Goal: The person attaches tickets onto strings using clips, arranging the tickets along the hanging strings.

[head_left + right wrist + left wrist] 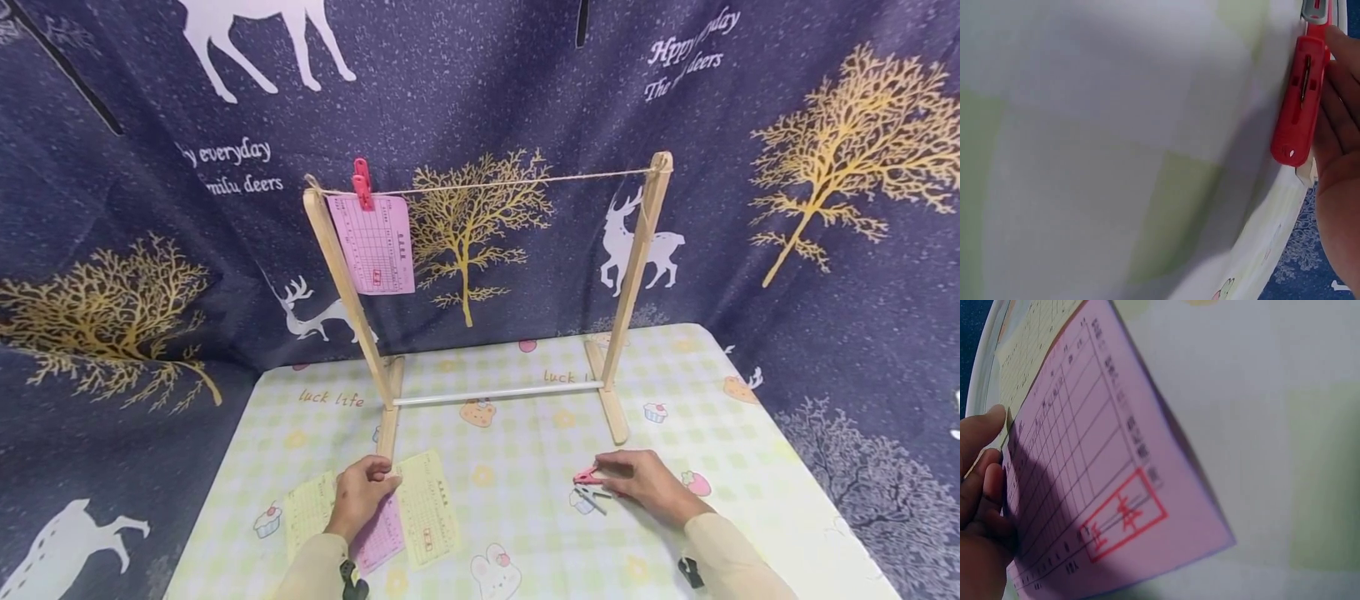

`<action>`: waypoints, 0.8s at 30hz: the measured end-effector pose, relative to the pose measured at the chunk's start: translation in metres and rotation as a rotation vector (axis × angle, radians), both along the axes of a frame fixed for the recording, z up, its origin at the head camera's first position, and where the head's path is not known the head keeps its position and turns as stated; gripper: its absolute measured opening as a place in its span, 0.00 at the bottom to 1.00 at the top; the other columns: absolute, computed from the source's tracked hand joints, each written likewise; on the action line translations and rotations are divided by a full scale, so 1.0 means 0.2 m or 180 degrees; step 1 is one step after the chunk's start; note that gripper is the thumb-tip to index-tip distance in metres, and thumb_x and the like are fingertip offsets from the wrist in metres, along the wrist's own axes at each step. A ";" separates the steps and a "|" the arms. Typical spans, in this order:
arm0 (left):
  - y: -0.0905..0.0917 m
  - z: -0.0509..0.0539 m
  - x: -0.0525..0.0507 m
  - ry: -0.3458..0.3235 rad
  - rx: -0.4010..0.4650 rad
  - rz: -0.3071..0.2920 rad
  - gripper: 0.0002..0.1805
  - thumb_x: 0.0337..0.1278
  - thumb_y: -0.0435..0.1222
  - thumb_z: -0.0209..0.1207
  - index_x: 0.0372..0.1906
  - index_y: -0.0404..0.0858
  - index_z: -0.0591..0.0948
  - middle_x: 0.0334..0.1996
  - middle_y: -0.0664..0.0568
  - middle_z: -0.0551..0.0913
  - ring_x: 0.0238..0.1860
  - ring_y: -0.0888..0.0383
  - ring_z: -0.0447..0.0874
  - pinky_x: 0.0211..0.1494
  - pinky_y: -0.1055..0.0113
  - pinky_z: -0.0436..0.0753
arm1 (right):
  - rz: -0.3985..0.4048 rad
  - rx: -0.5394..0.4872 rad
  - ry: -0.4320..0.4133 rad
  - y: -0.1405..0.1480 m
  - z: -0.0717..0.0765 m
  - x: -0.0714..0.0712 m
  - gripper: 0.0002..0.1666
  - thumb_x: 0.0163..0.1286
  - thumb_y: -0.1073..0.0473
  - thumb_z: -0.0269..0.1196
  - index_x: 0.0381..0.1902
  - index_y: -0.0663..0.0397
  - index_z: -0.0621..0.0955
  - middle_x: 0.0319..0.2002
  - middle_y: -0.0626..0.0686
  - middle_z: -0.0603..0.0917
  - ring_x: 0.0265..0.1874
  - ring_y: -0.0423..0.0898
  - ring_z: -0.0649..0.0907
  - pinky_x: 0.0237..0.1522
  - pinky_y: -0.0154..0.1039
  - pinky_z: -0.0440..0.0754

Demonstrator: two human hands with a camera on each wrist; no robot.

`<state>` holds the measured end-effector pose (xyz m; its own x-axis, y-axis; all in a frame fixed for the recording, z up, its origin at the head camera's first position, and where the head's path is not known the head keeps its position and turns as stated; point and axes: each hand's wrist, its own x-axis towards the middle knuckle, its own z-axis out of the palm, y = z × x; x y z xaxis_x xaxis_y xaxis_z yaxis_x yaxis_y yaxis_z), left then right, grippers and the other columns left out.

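Pale sleeves [733,554] at the lower edge; in the left hand [360,497], pinched by one edge, pink slip [381,540] between two yellow slips [433,521], over patterned tablecloth [525,467]. In the right hand [647,483], firmly gripped, red clothespin [585,477], with grey clothespin [593,499] just beside. Behind, on cord [510,182] of wooden stand [633,275], near left post [349,296], second pink slip [386,250] hanging beneath another red clothespin [363,187].

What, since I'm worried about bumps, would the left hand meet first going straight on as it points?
Probably the wooden rack's left foot, whose near end lies just beyond the left hand, though depth is unclear.
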<state>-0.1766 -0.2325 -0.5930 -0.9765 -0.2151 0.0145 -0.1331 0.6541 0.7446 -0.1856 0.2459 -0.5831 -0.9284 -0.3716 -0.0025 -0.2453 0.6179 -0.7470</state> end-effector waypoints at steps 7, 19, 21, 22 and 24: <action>0.02 0.00 0.00 0.0039 -0.0027 -0.0080 0.16 0.44 0.27 0.74 0.41 0.33 0.84 0.36 0.48 0.87 0.34 0.58 0.80 0.35 0.71 0.79 | 0.0137 0.0092 0.0026 0.01 -0.01 -0.01 0.23 0.64 0.59 0.69 0.56 0.60 0.83 0.53 0.55 0.85 0.56 0.60 0.81 0.59 0.58 0.74; 0.06 0.00 -0.02 0.0007 0.0060 -0.0251 0.16 0.45 0.25 0.72 0.43 0.33 0.85 0.34 0.51 0.87 0.31 0.61 0.78 0.34 0.71 0.78 | 0.0018 0.0086 0.0108 0.00 -0.03 -0.01 0.24 0.62 0.57 0.71 0.55 0.59 0.83 0.51 0.54 0.86 0.54 0.57 0.83 0.58 0.56 0.76; 0.06 0.00 -0.02 -0.0040 0.0028 -0.0282 0.17 0.46 0.25 0.71 0.45 0.32 0.85 0.34 0.52 0.86 0.32 0.60 0.78 0.34 0.70 0.78 | -0.0016 0.0076 0.0154 0.00 -0.03 0.00 0.24 0.62 0.55 0.72 0.54 0.59 0.83 0.50 0.53 0.87 0.53 0.57 0.83 0.57 0.56 0.77; 0.07 0.01 -0.02 -0.0062 0.0006 -0.0300 0.17 0.46 0.24 0.71 0.46 0.32 0.85 0.34 0.52 0.86 0.32 0.60 0.78 0.34 0.70 0.78 | -0.0039 0.0064 0.0166 0.00 -0.03 0.00 0.24 0.61 0.55 0.72 0.54 0.58 0.83 0.50 0.53 0.87 0.53 0.56 0.83 0.57 0.55 0.77; 0.07 0.01 -0.02 -0.0090 -0.0041 -0.0318 0.17 0.47 0.24 0.70 0.46 0.31 0.85 0.33 0.53 0.85 0.33 0.60 0.79 0.35 0.70 0.79 | -0.0094 0.0029 0.0209 -0.01 -0.04 0.01 0.23 0.61 0.56 0.73 0.53 0.57 0.84 0.49 0.52 0.86 0.52 0.55 0.84 0.57 0.54 0.78</action>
